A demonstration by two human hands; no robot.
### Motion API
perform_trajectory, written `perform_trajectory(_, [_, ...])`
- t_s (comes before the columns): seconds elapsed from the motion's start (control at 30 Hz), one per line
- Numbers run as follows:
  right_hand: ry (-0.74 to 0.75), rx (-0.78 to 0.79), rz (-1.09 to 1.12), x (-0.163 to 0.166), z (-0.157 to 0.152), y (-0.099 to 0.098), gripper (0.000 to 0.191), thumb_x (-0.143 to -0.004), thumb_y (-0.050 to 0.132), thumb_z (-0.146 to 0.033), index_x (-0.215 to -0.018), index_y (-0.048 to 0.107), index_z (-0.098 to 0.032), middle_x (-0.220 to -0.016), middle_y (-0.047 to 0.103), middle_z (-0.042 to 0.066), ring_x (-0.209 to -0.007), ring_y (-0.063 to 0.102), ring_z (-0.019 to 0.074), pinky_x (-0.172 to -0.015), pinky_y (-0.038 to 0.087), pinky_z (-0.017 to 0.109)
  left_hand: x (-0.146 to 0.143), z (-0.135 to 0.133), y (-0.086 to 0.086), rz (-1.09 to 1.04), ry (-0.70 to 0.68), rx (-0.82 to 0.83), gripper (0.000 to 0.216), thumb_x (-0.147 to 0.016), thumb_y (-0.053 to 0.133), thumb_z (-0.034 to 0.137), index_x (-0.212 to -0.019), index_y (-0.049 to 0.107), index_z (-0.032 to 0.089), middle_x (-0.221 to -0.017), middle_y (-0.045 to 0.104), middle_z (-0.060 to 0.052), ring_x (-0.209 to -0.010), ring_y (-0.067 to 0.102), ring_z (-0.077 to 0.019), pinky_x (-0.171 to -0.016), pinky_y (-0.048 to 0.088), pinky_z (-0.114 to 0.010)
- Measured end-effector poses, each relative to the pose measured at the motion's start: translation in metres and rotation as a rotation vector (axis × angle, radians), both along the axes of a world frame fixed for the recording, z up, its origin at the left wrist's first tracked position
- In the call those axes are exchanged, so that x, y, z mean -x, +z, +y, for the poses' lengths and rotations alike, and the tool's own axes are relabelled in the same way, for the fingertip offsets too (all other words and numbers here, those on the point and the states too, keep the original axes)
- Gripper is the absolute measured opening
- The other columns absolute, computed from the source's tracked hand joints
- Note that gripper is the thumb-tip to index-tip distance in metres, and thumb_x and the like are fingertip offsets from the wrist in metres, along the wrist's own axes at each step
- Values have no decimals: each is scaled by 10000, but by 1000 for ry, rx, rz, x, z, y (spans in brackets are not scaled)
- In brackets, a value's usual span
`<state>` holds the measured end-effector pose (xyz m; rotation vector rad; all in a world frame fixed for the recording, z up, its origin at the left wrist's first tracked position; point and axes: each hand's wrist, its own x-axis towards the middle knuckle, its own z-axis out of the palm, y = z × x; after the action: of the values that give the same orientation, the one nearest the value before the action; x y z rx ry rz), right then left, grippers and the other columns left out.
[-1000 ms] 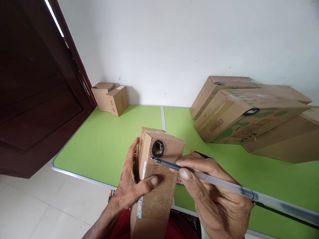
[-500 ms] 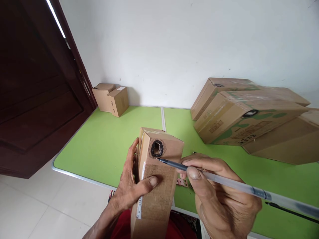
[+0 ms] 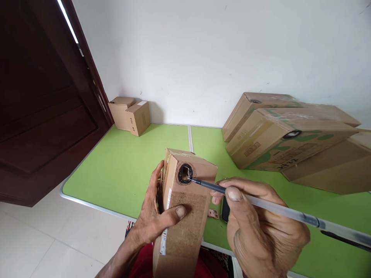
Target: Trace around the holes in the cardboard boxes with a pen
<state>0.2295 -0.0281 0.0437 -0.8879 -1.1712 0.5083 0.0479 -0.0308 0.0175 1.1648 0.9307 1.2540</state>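
A tall narrow cardboard box (image 3: 185,235) stands tilted before me, its lower end running out of the picture. My left hand (image 3: 156,216) grips it from the left, thumb across the front face and fingers along the side. Near the box's top is a small hole ringed with thick black ink (image 3: 184,173), with thin scribbled circles around it. Pinched in my right hand (image 3: 257,227) is a pen (image 3: 208,185) with a clear barrel and dark front. Its tip meets the lower right of the black ring.
Two small boxes (image 3: 140,117) stand at the far left of the green table (image 3: 116,170). Several larger cartons (image 3: 290,139) lean at the right, some with blackened holes. A pink buckle-like piece (image 3: 213,213) and a dark device (image 3: 225,210) lie behind my right hand.
The pen tip has moved up and right, from just below the black ring to its lower right edge. The box has shifted slightly right in view.
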Motion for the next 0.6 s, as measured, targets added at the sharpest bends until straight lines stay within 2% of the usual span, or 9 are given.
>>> perform_trajectory(0.27, [11, 44, 16, 3, -1, 2, 83, -1052, 818, -330, -1026, 860, -263, -851, 820, -4, -691, 772, 126, -595, 604, 179, 0, 0, -2, -19, -17, 20, 1215, -808, 916, 553, -1779, 252, 251, -1789, 463, -162, -1667, 402, -444, -1355, 380, -603])
perform_trajectory(0.4, [-23, 57, 61, 1, 4, 3, 116, -1054, 820, -369, -1065, 865, -263, -852, 819, -3, -700, 738, 133, -614, 591, 219, 2, 0, -9, -12, 12, 17, 1196, -809, 924, 553, -1781, 281, 282, -1828, 403, -137, -1683, 370, -448, -1367, 359, -621])
perform_trajectory(0.5, [-78, 19, 56, -8, 22, -8, 144, -1066, 804, -372, -1120, 852, -248, -862, 811, 3, -700, 727, 149, -622, 578, 259, 4, 0, -15, -52, 29, 41, 1212, -814, 934, 553, -1791, 260, 308, -1834, 402, -131, -1687, 367, -453, -1349, 391, -625])
perform_trajectory(0.6, [-122, 67, -185, -23, 48, -34, 196, -1111, 725, -397, -1165, 828, -239, -939, 824, 34, -781, 768, 192, -681, 601, 307, 5, 0, -19, -56, 40, 36, 1208, -817, 934, 566, -1790, 266, 310, -1826, 417, -136, -1679, 383, -454, -1345, 394, -629])
